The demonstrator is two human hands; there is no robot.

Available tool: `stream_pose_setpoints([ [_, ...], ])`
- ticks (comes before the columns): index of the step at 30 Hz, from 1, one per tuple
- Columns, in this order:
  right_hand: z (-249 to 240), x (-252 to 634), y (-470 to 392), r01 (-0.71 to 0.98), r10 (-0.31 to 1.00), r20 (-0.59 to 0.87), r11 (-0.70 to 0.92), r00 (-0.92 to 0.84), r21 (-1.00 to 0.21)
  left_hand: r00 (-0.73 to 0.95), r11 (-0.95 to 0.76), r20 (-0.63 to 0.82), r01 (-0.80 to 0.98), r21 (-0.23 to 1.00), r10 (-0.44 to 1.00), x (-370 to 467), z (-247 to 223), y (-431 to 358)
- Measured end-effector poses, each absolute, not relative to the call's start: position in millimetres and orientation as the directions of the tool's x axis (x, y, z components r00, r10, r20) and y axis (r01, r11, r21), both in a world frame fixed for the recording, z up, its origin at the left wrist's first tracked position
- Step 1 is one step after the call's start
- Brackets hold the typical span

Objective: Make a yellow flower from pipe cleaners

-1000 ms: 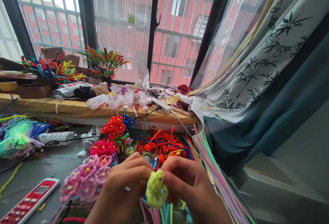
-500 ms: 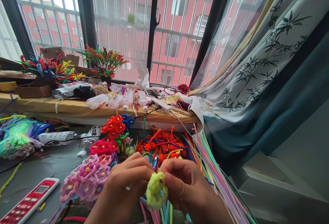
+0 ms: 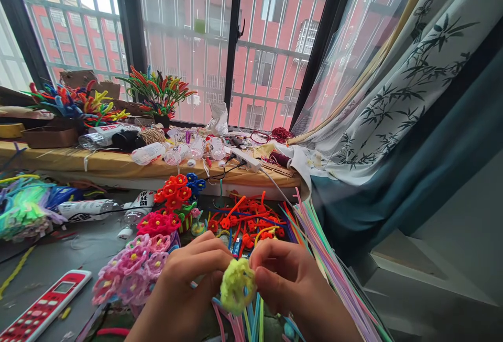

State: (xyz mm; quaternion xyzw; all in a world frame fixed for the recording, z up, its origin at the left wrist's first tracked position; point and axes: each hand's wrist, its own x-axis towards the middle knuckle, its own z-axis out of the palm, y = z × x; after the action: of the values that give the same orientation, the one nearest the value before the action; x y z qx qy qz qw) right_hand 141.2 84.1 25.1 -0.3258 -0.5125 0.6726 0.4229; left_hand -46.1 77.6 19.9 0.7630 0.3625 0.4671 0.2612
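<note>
A small yellow-green pipe-cleaner flower point(image 3: 237, 285), made of fuzzy loops, is held between my two hands low in the middle of the view. My left hand point(image 3: 196, 274) grips it from the left; some of those fingertips are hidden behind it. On the other side, the thumb and index finger of my right hand point(image 3: 281, 274) pinch its right edge. Pink pipe-cleaner flowers point(image 3: 133, 268) stand just left of my left hand. Beyond the hands lie loose red-orange pipe-cleaner flowers and stems point(image 3: 251, 216). Pastel pipe cleaners point(image 3: 255, 321) run beneath the held flower.
A bundle of long pipe cleaners point(image 3: 334, 263) leans at the right. A red-and-white remote-like device point(image 3: 47, 308) lies at lower left, with plastic bottles point(image 3: 137, 211) farther back. Behind, a ledge point(image 3: 118, 166) carries bottles, a power strip point(image 3: 245, 160) and potted pipe-cleaner plants point(image 3: 159, 93).
The yellow-green flower has shifted slightly up and left and turned, showing more of its loops. My right thumb and finger have moved a little to its right edge.
</note>
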Motion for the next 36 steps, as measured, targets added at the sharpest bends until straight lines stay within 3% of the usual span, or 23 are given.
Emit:
stream_pose_setpoints([
  [14, 23.3, 142.5, 80.8, -0.197, 0.85, 0.054, -0.059, -0.523, -0.979, 0.378, -0.596, 0.467, 0.409, 0.69, 0.8, -46.3, 18.6, 81.2],
  [26, 10.3, 139.1, 87.6, -0.256, 0.881, 0.09, -0.037, -0.465, -0.966, 0.292, -0.533, 0.464, 0.236, 0.812, 0.836, -39.2, 14.6, 83.4],
  [36, 10.3, 138.1, 90.9, -0.355, 0.85, 0.102, -0.105, -0.517, -0.929, 0.29, -0.614, 0.563, 0.123, 0.78, 0.774, -38.4, 8.4, 89.9],
])
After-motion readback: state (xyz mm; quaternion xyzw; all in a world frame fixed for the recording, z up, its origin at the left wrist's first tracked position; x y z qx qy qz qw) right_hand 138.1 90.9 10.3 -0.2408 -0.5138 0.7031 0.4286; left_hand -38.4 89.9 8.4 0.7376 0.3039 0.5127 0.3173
